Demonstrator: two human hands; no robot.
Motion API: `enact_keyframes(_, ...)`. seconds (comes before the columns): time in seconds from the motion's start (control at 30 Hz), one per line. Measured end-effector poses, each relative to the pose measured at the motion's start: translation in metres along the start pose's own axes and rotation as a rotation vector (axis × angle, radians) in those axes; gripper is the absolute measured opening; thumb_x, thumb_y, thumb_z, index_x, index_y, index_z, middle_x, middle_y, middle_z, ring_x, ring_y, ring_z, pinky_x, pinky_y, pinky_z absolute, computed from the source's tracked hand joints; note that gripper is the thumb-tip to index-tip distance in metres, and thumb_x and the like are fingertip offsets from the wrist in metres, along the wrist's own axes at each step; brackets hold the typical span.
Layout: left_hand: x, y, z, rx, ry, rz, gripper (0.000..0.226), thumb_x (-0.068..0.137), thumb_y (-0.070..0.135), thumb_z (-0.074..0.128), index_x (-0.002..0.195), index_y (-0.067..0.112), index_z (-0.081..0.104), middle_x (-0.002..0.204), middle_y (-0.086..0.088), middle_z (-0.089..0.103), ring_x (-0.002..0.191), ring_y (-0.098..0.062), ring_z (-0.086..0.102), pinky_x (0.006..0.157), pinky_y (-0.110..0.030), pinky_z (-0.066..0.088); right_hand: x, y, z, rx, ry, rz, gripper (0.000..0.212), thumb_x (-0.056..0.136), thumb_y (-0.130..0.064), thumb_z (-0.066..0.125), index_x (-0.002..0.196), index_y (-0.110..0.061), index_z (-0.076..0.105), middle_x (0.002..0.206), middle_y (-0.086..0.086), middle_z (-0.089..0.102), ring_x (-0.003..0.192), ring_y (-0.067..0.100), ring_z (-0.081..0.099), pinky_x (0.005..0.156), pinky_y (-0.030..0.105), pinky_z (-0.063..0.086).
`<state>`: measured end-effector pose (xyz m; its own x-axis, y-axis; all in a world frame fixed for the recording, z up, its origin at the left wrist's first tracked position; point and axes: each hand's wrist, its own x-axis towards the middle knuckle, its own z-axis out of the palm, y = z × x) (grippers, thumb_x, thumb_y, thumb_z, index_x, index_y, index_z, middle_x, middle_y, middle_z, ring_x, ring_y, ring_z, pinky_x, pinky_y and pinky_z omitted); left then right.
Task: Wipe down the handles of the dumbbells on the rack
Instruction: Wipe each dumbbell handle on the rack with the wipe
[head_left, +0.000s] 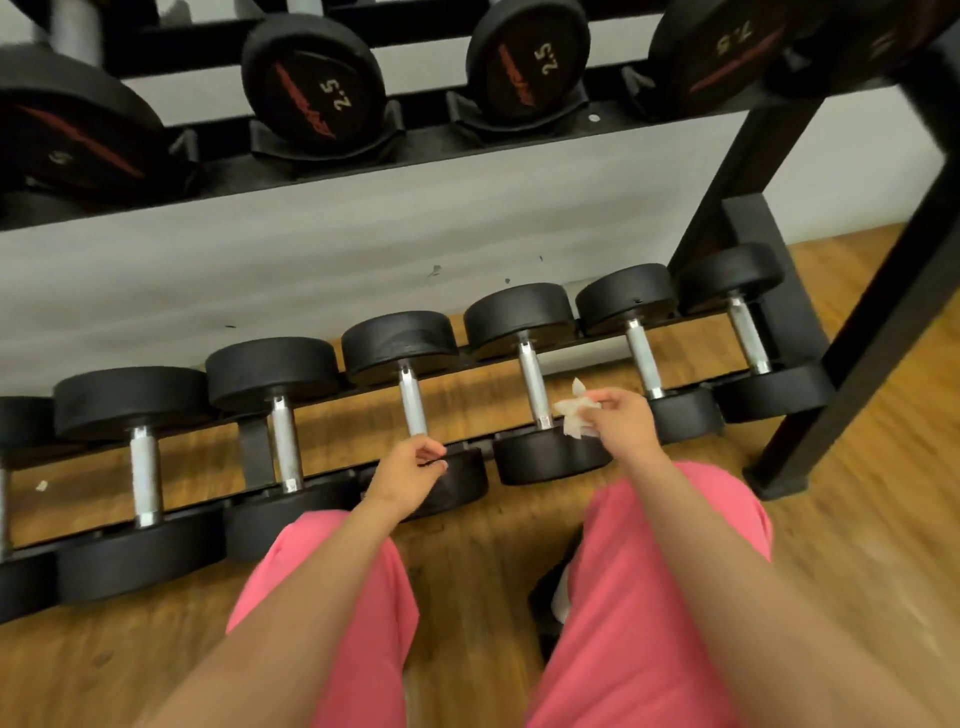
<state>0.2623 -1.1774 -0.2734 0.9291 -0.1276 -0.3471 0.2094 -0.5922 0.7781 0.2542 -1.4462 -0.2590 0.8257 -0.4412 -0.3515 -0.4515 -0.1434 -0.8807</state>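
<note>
Several black dumbbells with silver handles lie in a row on the lower tier of a black rack (878, 322). My right hand (621, 421) is shut on a crumpled white wipe (576, 413), held just right of the handle (532, 379) of one middle dumbbell. My left hand (413, 465) rests on the near head (457, 486) of the neighbouring dumbbell, fingers curled over its top edge, just below that dumbbell's handle (413, 402). More dumbbells marked 2.5 (317, 85) sit on the upper tier.
The rack stands against a grey wall (311, 260) on a wooden floor (857, 545). My knees in pink trousers (670, 545) are close to the lower tier. The rack's black upright leg (810, 431) stands at the right. A dark shoe (556, 597) shows between my legs.
</note>
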Motion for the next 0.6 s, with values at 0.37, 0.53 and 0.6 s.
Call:
enact_keyframes(0.37, 0.059, -0.007, 0.055, 0.213, 0.019, 0.146, 0.016, 0.094, 0.023, 0.062, 0.109, 0.019, 0.065, 0.112, 0.002, 0.064, 0.106, -0.014, 0.058, 0.091, -0.025, 0.045, 0.074, 0.034, -0.003, -0.106, -0.003, -0.035, 0.006, 0.088, -0.004, 0.065, 0.092, -0.008, 0.066, 0.088, 0.007, 0.067, 0.081, 0.015, 0.061, 0.074, 0.025, 0.047)
enact_keyframes(0.53, 0.093, 0.034, 0.104, 0.042, -0.088, 0.04, 0.025, 0.098, 0.027, 0.056, 0.117, 0.013, 0.063, 0.115, -0.001, 0.066, 0.11, -0.014, 0.059, 0.092, -0.021, 0.041, 0.097, 0.044, 0.01, -0.205, -0.137, 0.026, 0.014, 0.084, -0.005, 0.071, 0.074, -0.015, 0.067, 0.076, 0.003, 0.067, 0.076, 0.015, 0.06, 0.076, 0.028, 0.046)
enact_keyframes(0.6, 0.101, 0.046, 0.116, -0.027, -0.074, -0.061, 0.031, 0.099, 0.028, 0.054, 0.125, 0.011, 0.057, 0.113, -0.003, 0.066, 0.109, -0.017, 0.059, 0.09, -0.021, 0.04, 0.106, 0.041, 0.011, -0.329, -0.21, 0.018, 0.012, 0.086, -0.011, 0.071, 0.074, -0.013, 0.071, 0.072, 0.0, 0.066, 0.074, 0.011, 0.059, 0.072, 0.023, 0.042)
